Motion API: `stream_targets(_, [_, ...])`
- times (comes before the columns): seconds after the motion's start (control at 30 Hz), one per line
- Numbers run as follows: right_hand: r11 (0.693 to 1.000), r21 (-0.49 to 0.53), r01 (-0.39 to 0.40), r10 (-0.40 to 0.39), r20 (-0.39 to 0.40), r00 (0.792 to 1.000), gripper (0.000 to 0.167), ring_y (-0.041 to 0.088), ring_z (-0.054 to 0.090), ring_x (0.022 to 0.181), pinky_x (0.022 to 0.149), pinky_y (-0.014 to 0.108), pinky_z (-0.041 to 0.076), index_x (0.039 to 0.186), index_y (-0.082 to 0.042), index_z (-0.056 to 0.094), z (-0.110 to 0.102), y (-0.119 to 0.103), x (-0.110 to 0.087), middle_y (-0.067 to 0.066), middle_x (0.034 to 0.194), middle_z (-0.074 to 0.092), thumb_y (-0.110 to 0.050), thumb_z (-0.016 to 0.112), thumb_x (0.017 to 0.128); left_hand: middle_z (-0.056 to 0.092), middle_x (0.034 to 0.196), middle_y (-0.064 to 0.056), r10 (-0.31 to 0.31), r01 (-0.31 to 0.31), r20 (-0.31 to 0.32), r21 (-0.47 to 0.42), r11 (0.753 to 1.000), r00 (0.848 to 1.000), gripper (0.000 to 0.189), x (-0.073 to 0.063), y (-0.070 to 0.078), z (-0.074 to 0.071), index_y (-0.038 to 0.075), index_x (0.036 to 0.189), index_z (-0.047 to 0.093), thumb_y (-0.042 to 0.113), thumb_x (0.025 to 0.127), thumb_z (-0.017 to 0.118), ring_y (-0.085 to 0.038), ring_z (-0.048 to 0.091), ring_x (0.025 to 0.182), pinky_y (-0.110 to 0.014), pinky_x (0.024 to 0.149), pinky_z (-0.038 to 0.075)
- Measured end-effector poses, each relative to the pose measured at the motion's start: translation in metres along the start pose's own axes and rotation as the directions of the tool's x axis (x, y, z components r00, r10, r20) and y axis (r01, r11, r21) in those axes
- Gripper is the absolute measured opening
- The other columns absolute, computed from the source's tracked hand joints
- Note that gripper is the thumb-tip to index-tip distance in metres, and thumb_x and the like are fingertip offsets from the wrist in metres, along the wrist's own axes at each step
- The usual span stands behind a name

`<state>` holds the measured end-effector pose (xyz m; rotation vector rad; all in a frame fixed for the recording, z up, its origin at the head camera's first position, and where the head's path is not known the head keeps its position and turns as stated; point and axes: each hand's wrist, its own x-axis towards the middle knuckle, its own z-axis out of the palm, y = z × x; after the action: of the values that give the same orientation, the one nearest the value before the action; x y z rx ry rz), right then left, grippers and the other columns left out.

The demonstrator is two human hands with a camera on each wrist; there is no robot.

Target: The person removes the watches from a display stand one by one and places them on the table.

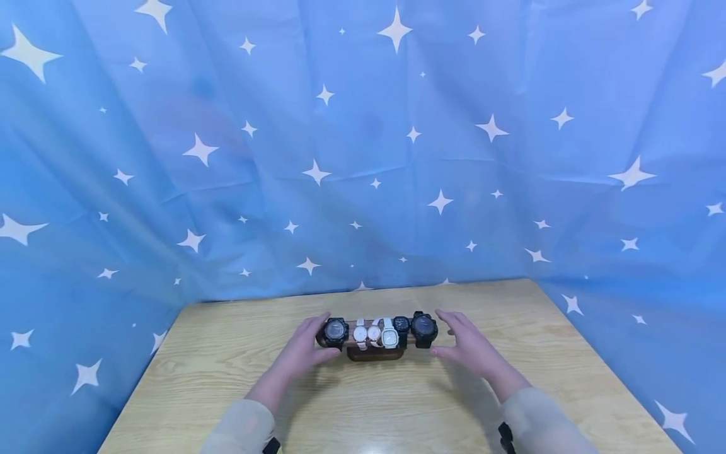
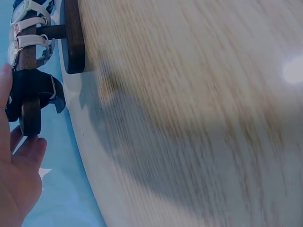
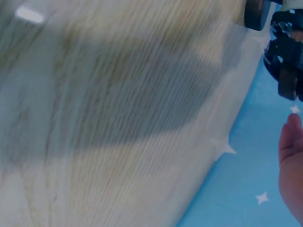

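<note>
A dark wooden watch stand [image 1: 375, 354] stands on the table, its horizontal bar carrying several watches. At the bar's left end sits a black watch [image 1: 336, 331]; a larger black watch [image 1: 423, 328] is at the right end. Between them are watches with pale straps, one a square white watch [image 1: 389, 337], and a smaller black watch [image 1: 401, 325]. My left hand [image 1: 306, 345] is at the left end, thumb and fingers spread around it, fingertips close to the bar's tip [image 2: 31, 124]; contact is unclear. My right hand [image 1: 465, 343] is spread beside the right end, apart from it.
The stand is on a light wood-grain table [image 1: 227, 353], toward its far side. A blue curtain [image 1: 363, 157] with white stars hangs behind the table and along both sides. Shadows of the hands fall on the tabletop.
</note>
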<state>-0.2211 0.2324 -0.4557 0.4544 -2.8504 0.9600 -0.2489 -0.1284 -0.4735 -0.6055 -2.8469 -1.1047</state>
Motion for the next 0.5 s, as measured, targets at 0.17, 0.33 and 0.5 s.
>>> stream_targets(0.17, [1.000, 0.015, -0.021, 0.021, 0.018, 1.000, 0.092, 0.033, 0.054, 0.104, 0.088, 0.047, 0.048, 0.142, -0.003, 0.035, 0.002, -0.006, 0.006, 0.020, 0.133, 0.042, -0.047, 0.075, 0.072, 0.044, 0.134, -0.019, -0.020, 0.019, -0.020, -0.051, 0.999, 1.000, 0.080, 0.004, 0.001, 0.005, 0.006, 0.143, 0.036, 0.025, 0.077, 0.077, -0.034, 0.046, 0.119, -0.050, 0.100, 0.039])
stream_targets(0.33, [0.998, 0.011, -0.054, 0.054, 0.033, 0.998, 0.086, 0.033, 0.052, 0.106, 0.090, 0.049, 0.047, 0.143, -0.006, 0.036, 0.005, -0.011, 0.012, 0.019, 0.133, 0.041, -0.038, 0.077, 0.074, 0.045, 0.132, -0.018, -0.039, 0.037, -0.031, -0.057, 0.998, 0.999, 0.080, 0.007, 0.001, 0.009, 0.008, 0.142, 0.038, 0.023, 0.076, 0.079, -0.033, 0.047, 0.118, -0.050, 0.099, 0.039])
stream_targets(0.5, [0.999, 0.003, -0.044, 0.044, 0.028, 0.999, 0.083, 0.035, 0.052, 0.109, 0.094, 0.053, 0.043, 0.143, -0.006, 0.037, 0.009, -0.012, 0.017, 0.020, 0.131, 0.041, -0.032, 0.078, 0.075, 0.044, 0.133, -0.018, -0.043, 0.042, -0.008, -0.044, 0.998, 0.999, 0.080, 0.010, -0.001, 0.012, 0.009, 0.142, 0.037, 0.023, 0.076, 0.079, -0.034, 0.047, 0.117, -0.051, 0.098, 0.041])
